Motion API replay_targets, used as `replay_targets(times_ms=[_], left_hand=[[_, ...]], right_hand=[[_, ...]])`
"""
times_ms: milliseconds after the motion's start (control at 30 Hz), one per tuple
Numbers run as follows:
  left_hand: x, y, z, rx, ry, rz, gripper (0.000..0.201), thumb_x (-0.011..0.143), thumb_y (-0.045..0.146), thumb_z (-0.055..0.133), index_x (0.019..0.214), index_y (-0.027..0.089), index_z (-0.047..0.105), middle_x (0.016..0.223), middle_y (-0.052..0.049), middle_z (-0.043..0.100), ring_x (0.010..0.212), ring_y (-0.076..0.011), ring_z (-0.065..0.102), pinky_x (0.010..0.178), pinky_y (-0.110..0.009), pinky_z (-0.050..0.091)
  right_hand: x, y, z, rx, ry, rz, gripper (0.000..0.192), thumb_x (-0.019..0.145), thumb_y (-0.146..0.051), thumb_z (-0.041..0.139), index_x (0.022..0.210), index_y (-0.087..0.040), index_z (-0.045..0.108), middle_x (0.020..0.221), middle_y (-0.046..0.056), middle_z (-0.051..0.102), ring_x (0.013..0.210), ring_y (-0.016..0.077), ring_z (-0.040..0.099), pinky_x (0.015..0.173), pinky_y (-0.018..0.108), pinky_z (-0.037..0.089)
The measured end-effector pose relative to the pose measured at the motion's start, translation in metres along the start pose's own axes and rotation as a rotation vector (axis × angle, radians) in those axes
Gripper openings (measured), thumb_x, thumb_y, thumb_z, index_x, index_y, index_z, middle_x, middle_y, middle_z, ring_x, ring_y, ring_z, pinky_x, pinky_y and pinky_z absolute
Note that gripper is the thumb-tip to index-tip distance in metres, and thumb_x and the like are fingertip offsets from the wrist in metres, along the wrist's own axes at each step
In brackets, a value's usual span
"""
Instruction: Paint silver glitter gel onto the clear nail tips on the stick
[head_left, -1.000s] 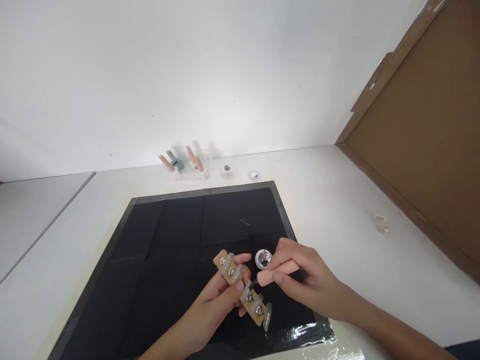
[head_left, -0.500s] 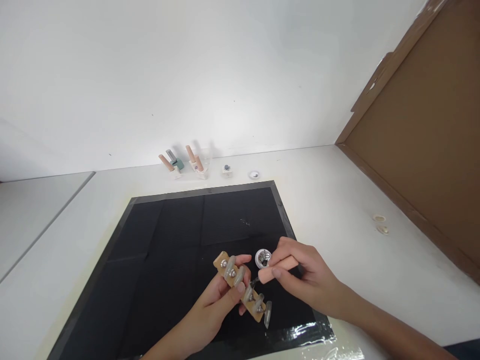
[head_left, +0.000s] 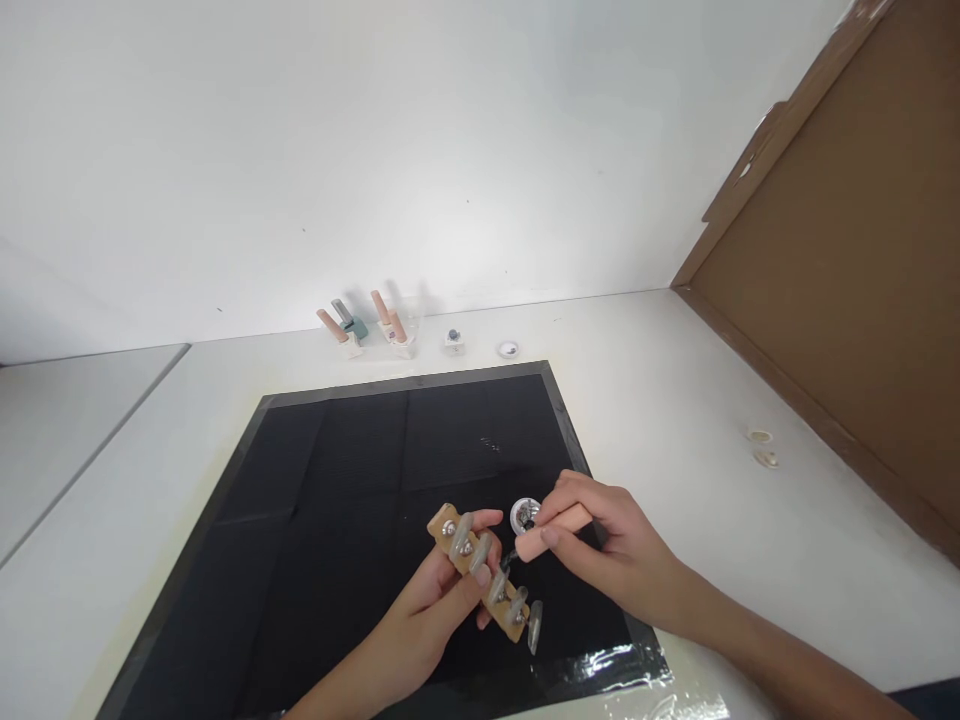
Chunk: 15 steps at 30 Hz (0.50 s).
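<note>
Right hand (head_left: 600, 545) pinches the peach brush handle (head_left: 553, 530), its dark tip down by the nail tips on the wooden strip (head_left: 484, 572), and since a second ago I've drawn the handle in a touch closer to the little round jar (head_left: 525, 515). Left hand (head_left: 442, 600) is wrapped around that strip from below, thumb over the top, holding it tilted above the black mat (head_left: 337, 480), much as before. Farther back, polish bottles (head_left: 365, 326) stand by the wall, unmoved.
</note>
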<state>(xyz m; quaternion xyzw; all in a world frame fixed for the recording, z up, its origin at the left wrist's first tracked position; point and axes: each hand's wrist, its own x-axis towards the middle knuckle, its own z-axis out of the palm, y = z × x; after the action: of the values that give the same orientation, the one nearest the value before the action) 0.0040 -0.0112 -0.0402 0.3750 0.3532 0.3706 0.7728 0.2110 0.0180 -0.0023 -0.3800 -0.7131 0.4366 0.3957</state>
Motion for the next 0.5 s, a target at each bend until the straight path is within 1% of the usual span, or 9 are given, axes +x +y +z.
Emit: replay_targets(times_ms=[100, 200, 300, 367, 500], left_hand=[[0.0002, 0.0001, 0.0, 0.003, 0.005, -0.001, 0.033, 0.085, 0.036, 0.059, 0.118, 0.031, 0.058, 0.087, 0.0, 0.046, 0.067, -0.0107, 0.042, 0.06, -0.027, 0.038], [0.0012, 0.0017, -0.0003, 0.009, -0.002, 0.0, 0.031, 0.086, 0.036, 0.059, 0.116, 0.031, 0.059, 0.084, 0.0, 0.046, 0.067, -0.0111, 0.042, 0.059, -0.027, 0.038], [0.0017, 0.0022, -0.0007, 0.011, -0.01, 0.0, 0.031, 0.086, 0.035, 0.059, 0.116, 0.031, 0.059, 0.084, 0.0, 0.047, 0.068, -0.0116, 0.043, 0.06, -0.027, 0.037], [0.0014, 0.0015, -0.0005, 0.009, -0.009, -0.005, 0.032, 0.086, 0.035, 0.059, 0.117, 0.031, 0.058, 0.085, 0.0, 0.048, 0.068, -0.0116, 0.043, 0.06, -0.028, 0.037], [-0.0001, 0.0008, 0.0011, -0.026, 0.015, -0.016, 0.033, 0.084, 0.036, 0.062, 0.117, 0.03, 0.059, 0.085, 0.0, 0.047, 0.067, -0.0113, 0.042, 0.058, -0.027, 0.036]], right_hand=[[-0.0003, 0.001, -0.0015, 0.03, 0.02, 0.014, 0.011, 0.089, -0.018, 0.051, 0.082, -0.02, 0.06, 0.071, 0.001, 0.063, 0.064, 0.0135, 0.051, 0.059, 0.026, 0.042], [-0.0006, -0.0006, -0.0016, 0.083, -0.045, -0.033, 0.008, 0.089, -0.024, 0.055, 0.088, -0.021, 0.062, 0.071, 0.001, 0.061, 0.064, 0.013, 0.051, 0.059, 0.025, 0.042], [-0.0008, -0.0023, -0.0003, 0.067, -0.092, -0.061, 0.006, 0.088, -0.024, 0.058, 0.089, -0.021, 0.063, 0.07, 0.001, 0.062, 0.067, 0.0136, 0.052, 0.06, 0.026, 0.042], [-0.0008, -0.0021, 0.0005, 0.035, -0.078, -0.034, 0.007, 0.088, -0.02, 0.056, 0.086, -0.021, 0.063, 0.07, 0.001, 0.064, 0.067, 0.014, 0.051, 0.06, 0.026, 0.041], [-0.0004, 0.0005, 0.0, 0.018, 0.001, 0.026, 0.014, 0.088, -0.013, 0.051, 0.083, -0.021, 0.061, 0.075, 0.001, 0.067, 0.068, 0.0141, 0.053, 0.058, 0.025, 0.042]])
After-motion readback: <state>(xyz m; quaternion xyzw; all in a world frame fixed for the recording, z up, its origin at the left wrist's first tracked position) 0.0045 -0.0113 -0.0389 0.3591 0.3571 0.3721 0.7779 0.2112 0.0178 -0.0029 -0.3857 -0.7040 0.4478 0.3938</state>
